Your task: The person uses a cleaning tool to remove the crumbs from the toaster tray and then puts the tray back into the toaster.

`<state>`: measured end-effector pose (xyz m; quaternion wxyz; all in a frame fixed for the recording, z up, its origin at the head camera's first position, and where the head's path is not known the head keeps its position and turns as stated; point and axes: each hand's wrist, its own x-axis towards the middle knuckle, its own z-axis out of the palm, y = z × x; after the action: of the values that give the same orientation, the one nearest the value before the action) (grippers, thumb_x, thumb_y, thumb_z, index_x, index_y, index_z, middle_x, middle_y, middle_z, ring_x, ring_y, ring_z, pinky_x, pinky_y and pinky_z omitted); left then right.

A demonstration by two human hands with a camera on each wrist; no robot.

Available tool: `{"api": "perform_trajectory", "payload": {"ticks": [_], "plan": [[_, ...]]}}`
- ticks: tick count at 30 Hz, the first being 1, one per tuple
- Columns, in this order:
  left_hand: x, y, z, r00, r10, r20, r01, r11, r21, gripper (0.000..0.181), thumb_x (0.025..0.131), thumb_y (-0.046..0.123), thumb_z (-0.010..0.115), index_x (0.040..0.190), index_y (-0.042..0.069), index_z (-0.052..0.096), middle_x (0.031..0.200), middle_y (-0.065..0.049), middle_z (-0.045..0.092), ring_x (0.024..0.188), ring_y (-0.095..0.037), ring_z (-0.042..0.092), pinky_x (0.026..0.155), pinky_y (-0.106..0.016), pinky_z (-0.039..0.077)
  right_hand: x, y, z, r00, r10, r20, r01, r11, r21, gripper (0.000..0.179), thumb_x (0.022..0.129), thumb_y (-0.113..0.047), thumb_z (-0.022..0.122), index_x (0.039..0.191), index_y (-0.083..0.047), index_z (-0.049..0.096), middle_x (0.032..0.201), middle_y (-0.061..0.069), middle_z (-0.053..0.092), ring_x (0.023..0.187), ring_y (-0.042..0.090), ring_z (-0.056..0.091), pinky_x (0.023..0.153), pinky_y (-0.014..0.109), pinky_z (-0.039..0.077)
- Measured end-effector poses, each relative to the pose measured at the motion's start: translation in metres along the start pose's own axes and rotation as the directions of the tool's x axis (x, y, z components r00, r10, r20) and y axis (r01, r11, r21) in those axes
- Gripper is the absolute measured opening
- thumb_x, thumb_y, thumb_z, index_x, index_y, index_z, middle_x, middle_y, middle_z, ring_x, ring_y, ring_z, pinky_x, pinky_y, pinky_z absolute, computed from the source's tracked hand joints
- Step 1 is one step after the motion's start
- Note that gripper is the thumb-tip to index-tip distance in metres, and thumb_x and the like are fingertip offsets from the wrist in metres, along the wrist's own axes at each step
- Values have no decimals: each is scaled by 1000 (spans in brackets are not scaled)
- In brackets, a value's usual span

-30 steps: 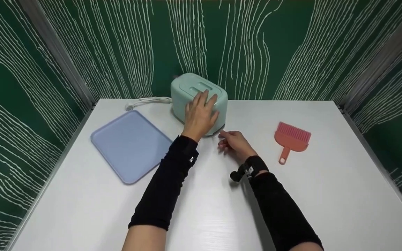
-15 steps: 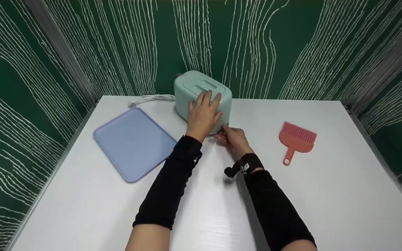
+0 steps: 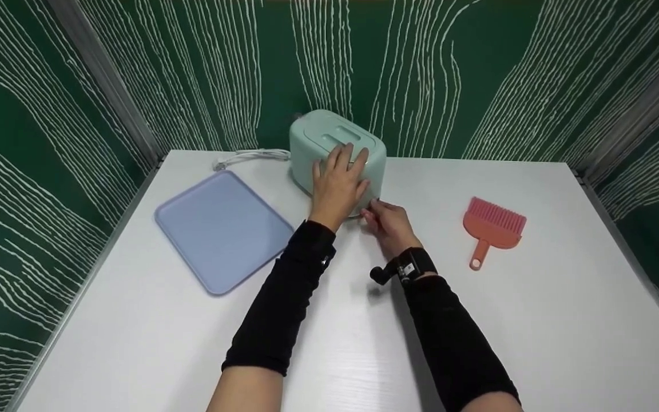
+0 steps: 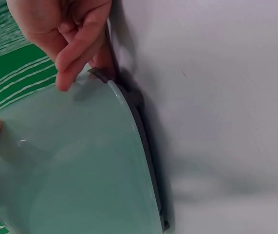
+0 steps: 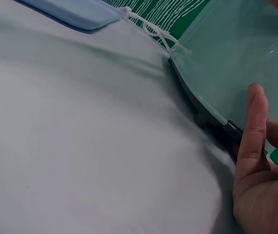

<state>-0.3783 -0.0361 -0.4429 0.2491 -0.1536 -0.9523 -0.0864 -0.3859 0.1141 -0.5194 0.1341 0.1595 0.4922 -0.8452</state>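
A mint-green toaster stands at the back middle of the table, set at an angle. My left hand rests on its near upper edge, fingers spread over the top and thumb against the end. At the toaster's near lower corner, my right hand pinches the dark end of a crumb tray at the base. In the right wrist view, the dark crumb tray shows beside an extended finger; the thumb's hold is partly hidden.
A blue tray lies left of the toaster. Behind it is the toaster's white cord with its plug. A red brush and dustpan set lies at the right. Green walls with white lines enclose the table.
My right hand has moved up to the toaster's lower corner and taken hold of the crumb tray's end. My left hand has stayed on the toaster. The head view has shifted slightly.
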Motion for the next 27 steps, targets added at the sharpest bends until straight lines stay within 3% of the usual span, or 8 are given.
{"api": "perform_trajectory", "payload": {"ticks": [8,17,27], "plan": [[2,0,0,1000,6,-12,-6,1000,10,58,107,45,65,160,27,50,166,-7,48,156,-27,42,120,-60,42,1,-5,-6,1000,-2,23,4,995,-104,21,111,-17,59,120,1,64,77,1,71,68,4,69,65,13,57],[0,-6,-1,1000,15,-2,-15,1000,-21,58,106,43,66,160,27,51,167,-7,47,156,-29,42,121,-61,40,2,-6,-9,997,-20,75,39,966,-255,24,112,-19,57,114,3,65,76,-2,71,67,4,65,66,15,56],[-2,-11,-1,1000,21,10,-20,999,-42,58,106,44,66,160,28,51,167,-6,47,157,-29,42,123,-62,39,1,-5,-10,998,-17,68,35,958,-285,23,111,-18,60,105,2,70,73,0,72,64,4,67,64,16,57]]}}
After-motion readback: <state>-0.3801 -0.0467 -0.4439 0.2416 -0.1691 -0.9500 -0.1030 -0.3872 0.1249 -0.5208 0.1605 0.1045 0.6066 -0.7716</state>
